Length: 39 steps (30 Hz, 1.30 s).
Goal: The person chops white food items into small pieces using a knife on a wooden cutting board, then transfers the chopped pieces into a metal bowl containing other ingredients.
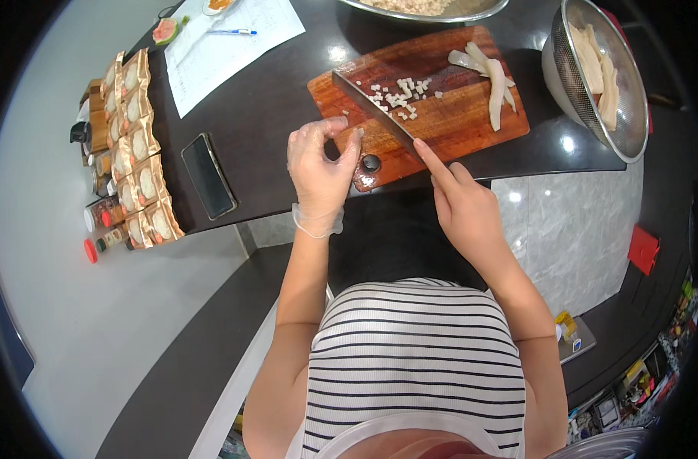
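Note:
A kitchen knife (377, 112) lies slantwise over the wooden cutting board (440, 129), its handle in my right hand (463, 201). My right index finger is stretched along the top of the blade. Beside the blade is a loose group of small white diced cubes (403, 97). My left hand (323, 160), in a clear plastic glove, is at the board's left edge with thumb and fingers apart. A tiny pale bit clings near its thumb tip. Peeled pale strips (495, 86) of a vegetable or similar food rest at the board's right end.
A metal mesh strainer (630, 103) with more pale pieces sits tilted in a bowl at right. At the top is a metal bowl (469, 14) of diced food. Leftward are a smartphone (209, 176), written paper (228, 63), a pen (232, 32) and several packets (139, 143).

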Tool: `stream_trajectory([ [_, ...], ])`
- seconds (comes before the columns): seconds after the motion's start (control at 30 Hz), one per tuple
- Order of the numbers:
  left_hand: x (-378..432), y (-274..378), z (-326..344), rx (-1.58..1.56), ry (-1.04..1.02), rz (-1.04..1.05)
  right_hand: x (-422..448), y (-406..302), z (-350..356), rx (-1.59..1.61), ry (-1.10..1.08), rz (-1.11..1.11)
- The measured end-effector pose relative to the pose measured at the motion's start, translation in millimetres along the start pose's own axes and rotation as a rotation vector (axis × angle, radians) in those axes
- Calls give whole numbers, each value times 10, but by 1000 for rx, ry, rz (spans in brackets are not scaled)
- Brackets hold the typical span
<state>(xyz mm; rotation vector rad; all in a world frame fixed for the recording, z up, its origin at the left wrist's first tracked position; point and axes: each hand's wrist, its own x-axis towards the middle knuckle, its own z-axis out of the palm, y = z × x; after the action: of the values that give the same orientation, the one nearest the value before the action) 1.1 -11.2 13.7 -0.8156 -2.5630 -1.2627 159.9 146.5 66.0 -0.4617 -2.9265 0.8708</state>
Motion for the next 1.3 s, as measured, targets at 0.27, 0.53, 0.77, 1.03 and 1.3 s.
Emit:
stream_trajectory([
  [0.27, -9, -23, -7, 143, -55, 5, -14, 13, -49, -23, -83, -65],
  [0.53, -36, -6, -2, 105, -42, 6, -9, 19, -62, -38, -75, -101],
  [0.77, -25, -42, 37, 146, -33, 6, -5, -88, 26, -87, -86, -81],
  [1.03, 21, 51, 31, 136, -62, 2, -53, -89, -16, -109, -91, -46],
  [1.3, 118, 124, 69, -154, -155, -206, -153, 157, -200, 241, -4, 67],
])
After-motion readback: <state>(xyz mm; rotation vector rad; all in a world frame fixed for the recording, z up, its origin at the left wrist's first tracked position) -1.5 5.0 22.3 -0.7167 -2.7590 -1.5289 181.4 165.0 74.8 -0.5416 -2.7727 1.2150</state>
